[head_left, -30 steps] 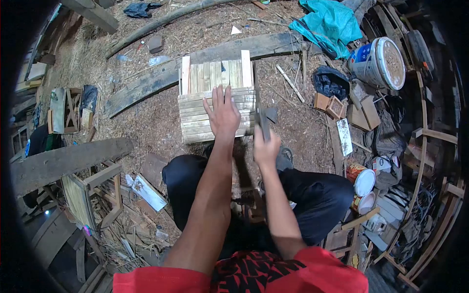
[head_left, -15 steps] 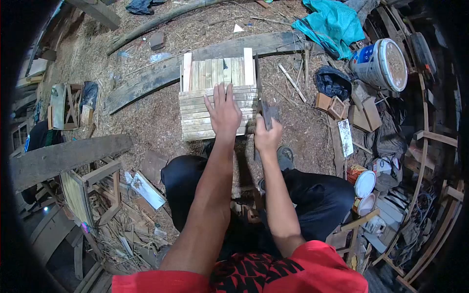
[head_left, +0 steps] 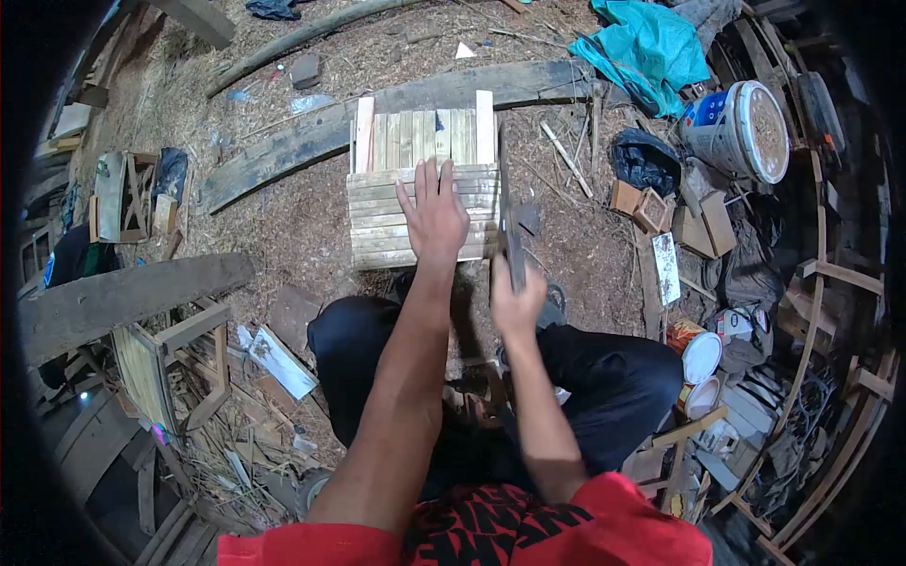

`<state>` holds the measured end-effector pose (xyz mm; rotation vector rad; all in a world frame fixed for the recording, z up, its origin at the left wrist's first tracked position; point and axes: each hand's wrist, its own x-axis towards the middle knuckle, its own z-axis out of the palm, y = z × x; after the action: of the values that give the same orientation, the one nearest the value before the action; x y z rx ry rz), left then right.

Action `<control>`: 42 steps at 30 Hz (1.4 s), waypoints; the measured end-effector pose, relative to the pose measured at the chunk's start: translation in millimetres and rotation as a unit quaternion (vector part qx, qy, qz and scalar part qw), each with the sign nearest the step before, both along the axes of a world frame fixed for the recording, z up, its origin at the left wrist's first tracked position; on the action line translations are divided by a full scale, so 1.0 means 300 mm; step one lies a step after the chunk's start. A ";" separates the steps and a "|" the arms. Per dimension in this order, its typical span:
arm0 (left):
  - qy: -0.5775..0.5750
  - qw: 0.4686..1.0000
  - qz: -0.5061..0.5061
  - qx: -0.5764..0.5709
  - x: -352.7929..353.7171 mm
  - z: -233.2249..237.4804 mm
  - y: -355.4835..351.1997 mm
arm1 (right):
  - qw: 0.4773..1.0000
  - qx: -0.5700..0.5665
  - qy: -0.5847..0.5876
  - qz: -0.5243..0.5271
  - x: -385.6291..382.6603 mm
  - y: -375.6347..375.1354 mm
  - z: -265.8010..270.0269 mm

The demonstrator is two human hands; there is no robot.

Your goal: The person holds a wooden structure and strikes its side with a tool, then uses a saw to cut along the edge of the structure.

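Observation:
My left hand (head_left: 437, 212) lies flat, fingers stretched out, on a small box of pale wooden slats (head_left: 382, 222). The slats run crosswise on its near face and lengthwise behind, between two upright strips. Along the box's right edge stretches a long, thin dark handsaw (head_left: 508, 198), seen nearly edge-on. My right hand (head_left: 518, 300) is closed around its near end, just right of the box's lower corner; the fingers hide the handle. The box rests on the ground before my knees, with a dark plank (head_left: 274, 170) behind it.
Wood shavings cover the ground. To the right are a white bucket (head_left: 758, 132), a teal tarp (head_left: 642, 57), a black plastic bag (head_left: 646, 160) and small wooden blocks. Slatted wooden frames (head_left: 193, 335) and a thick beam (head_left: 142, 297) lie at left.
My right hand has drawn back toward me with the handsaw, and the blade has shifted along the box's right edge. My left hand stays pressed on the slats.

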<state>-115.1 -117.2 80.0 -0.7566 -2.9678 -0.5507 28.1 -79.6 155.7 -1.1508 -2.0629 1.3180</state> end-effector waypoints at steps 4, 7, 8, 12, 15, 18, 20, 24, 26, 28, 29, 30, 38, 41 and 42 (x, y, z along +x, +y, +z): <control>-0.008 1.000 0.010 0.004 -0.011 -0.012 0.007 | 0.999 -0.038 0.011 -0.007 0.079 -0.047 0.005; 0.002 1.000 0.004 0.000 0.000 -0.008 0.005 | 0.999 -0.014 0.031 -0.007 -0.121 0.098 -0.048; 0.012 1.000 0.003 -0.001 -0.012 -0.003 0.008 | 0.998 -0.061 0.024 -0.012 -0.170 0.147 -0.066; 0.014 1.000 0.000 -0.002 -0.006 -0.020 -0.005 | 1.000 -0.023 0.007 0.006 -0.042 0.029 0.007; 0.000 1.000 0.008 0.002 -0.020 -0.005 0.013 | 0.996 -0.077 0.032 -0.023 0.065 -0.050 0.058; 0.007 1.000 0.006 -0.007 -0.020 -0.004 0.011 | 0.999 -0.045 0.016 -0.017 -0.049 0.032 -0.002; 0.014 1.000 0.001 -0.013 -0.016 -0.009 0.007 | 1.000 0.001 0.019 -0.005 -0.122 0.095 -0.029; 0.006 1.000 0.000 0.005 -0.009 -0.013 -0.002 | 1.000 -0.018 0.017 -0.001 -0.020 0.019 0.014; 0.003 1.000 0.001 0.018 -0.013 -0.006 0.001 | 0.999 -0.052 0.005 0.001 0.085 -0.057 0.085; -0.005 1.000 0.004 0.015 -0.011 0.002 0.006 | 0.993 -0.117 0.009 -0.029 0.083 -0.040 0.061; -0.006 1.000 0.004 0.015 -0.018 0.003 0.011 | 0.997 -0.079 0.017 -0.014 0.029 -0.007 0.020; -0.006 1.000 0.005 0.004 -0.013 0.000 0.007 | 0.999 -0.044 0.018 -0.001 -0.049 0.043 -0.027; -0.013 1.000 0.008 -0.010 -0.012 -0.007 0.005 | 0.998 -0.058 0.016 0.003 0.098 -0.063 0.134; -0.019 1.000 0.009 -0.016 -0.017 0.004 0.009 | 0.993 -0.109 0.010 -0.030 0.068 -0.013 0.065; -0.019 1.000 0.008 -0.018 -0.016 0.000 0.002 | 0.998 -0.059 -0.001 -0.008 -0.001 0.041 0.012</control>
<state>-119.8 -116.5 80.2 -0.7316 -3.0228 -0.5187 27.8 -67.4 159.2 -1.2166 -1.9961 1.4488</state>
